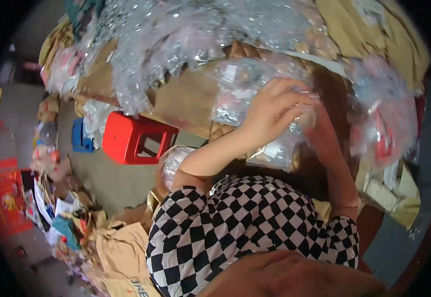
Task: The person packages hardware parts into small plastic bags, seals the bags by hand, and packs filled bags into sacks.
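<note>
A small clear plastic bag (303,120) is up between my two hands, over an opened cardboard box. My left hand (270,111) has its fingers curled and closed on the bag's upper edge. At the bag's right side is my right hand (323,131), smeared by motion, so its fingers cannot be read. What the bag contains is too blurred to tell. Beneath and beside my left hand, several clear packets (229,106) with white labels lie in the box. Another packet (273,152) lies below my left wrist.
A big heap of clear plastic bags (190,39) covers the table's far side. Pinkish plastic bags (381,126) sit at the right. A red stool (135,138) and a small blue stool (81,135) stand at the left. Brown paper sacks (126,250) and scraps litter the floor.
</note>
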Motion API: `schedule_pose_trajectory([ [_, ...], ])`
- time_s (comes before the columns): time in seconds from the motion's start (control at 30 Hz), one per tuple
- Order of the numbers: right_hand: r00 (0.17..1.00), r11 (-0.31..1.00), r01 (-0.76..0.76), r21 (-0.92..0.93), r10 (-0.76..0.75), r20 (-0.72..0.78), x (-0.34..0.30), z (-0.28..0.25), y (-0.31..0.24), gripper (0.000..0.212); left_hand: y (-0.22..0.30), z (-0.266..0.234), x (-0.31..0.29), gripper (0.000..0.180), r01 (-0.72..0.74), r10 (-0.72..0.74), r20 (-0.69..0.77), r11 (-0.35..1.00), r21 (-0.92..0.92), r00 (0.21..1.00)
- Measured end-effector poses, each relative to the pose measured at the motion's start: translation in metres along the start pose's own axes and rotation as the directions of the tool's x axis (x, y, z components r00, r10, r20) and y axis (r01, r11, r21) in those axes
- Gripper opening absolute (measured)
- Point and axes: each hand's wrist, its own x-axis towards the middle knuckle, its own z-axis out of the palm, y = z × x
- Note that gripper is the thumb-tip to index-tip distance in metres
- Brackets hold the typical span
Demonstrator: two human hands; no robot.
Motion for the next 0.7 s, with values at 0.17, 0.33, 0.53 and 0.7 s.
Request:
schedule_pose_trajectory([
  [0.17, 0.931, 0.941, -0.325, -0.091, 0.336, 0.141, 0.013, -0.028, 0.019, 0.025, -0.027, -0.055, 0.022, 0.042, -0.257, 0.298, -0.067, 0.899, 0.354, 0.952],
  [0.33, 0.888, 0.914, -0.402, 0.046, 0.402, -0.222, -0.01, -0.074, 0.022, 0.026, -0.124, -0.221, 0.067, 0.037, 0.219, 0.403, -0.329, 0.295, 0.93, 0.854],
  [0.53, 0.769, 0.847, -0.524, -0.089, 0.425, -0.477, -0.076, -0.109, 0.035, 0.026, -0.138, -0.304, 0.093, 0.017, 0.202, 0.183, -0.18, -0.107, 0.974, 0.966],
  [0.7, 0.82, 0.89, -0.431, -0.149, 0.318, -0.475, -0.119, -0.134, 0.044, 0.033, -0.101, -0.31, 0.117, 0.023, 0.0, 0.519, 0.019, -0.036, 0.999, 0.854],
])
